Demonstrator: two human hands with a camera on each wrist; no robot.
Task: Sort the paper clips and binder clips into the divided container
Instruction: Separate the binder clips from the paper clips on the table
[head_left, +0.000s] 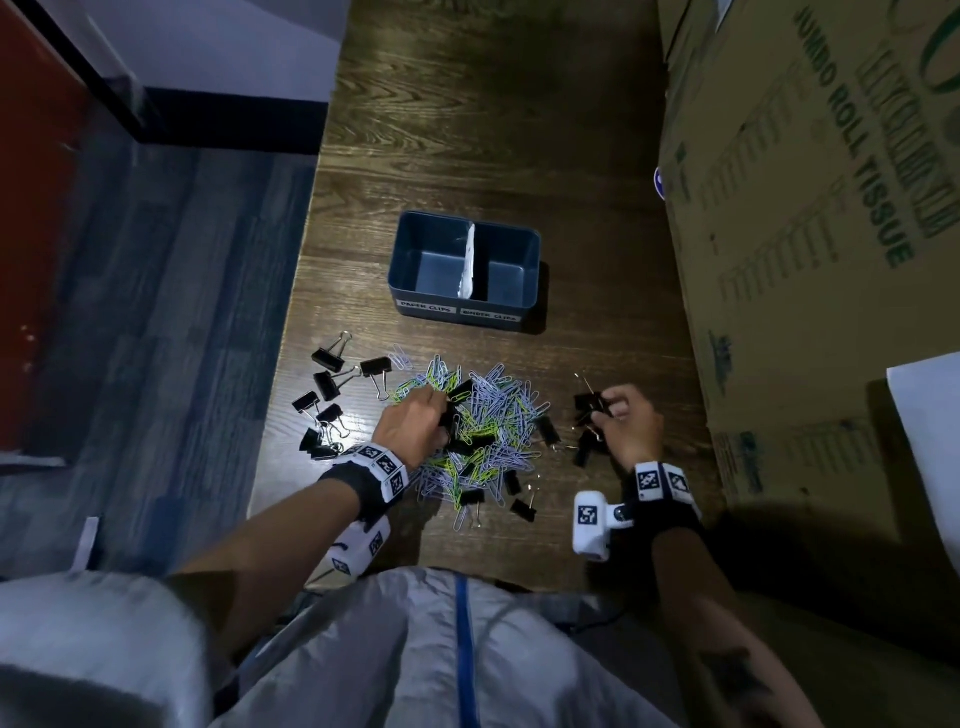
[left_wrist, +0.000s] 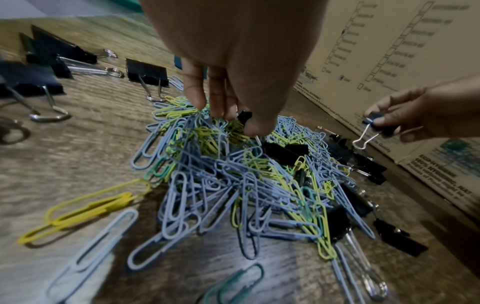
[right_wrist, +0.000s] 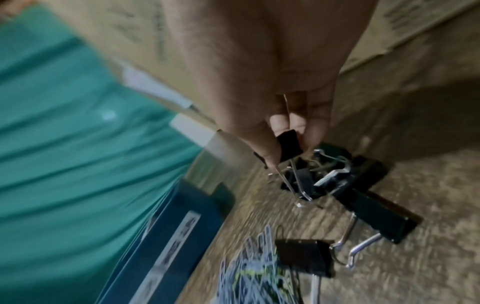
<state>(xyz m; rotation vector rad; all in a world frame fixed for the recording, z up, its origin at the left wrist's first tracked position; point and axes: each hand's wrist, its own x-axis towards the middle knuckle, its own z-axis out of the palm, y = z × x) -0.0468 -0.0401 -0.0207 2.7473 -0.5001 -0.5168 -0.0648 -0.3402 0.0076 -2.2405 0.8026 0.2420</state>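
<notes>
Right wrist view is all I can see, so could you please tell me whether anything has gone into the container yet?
Observer: No, both halves of the container are empty in the head view.
Operator: Which half is which?
Observer: The labels on its front read PAPER CLIPS on the left and BINDER CLIPS on the right.
Operator: What is the left hand doing?
Observer: The left hand pinches a black binder clip in the paper clip pile.
</notes>
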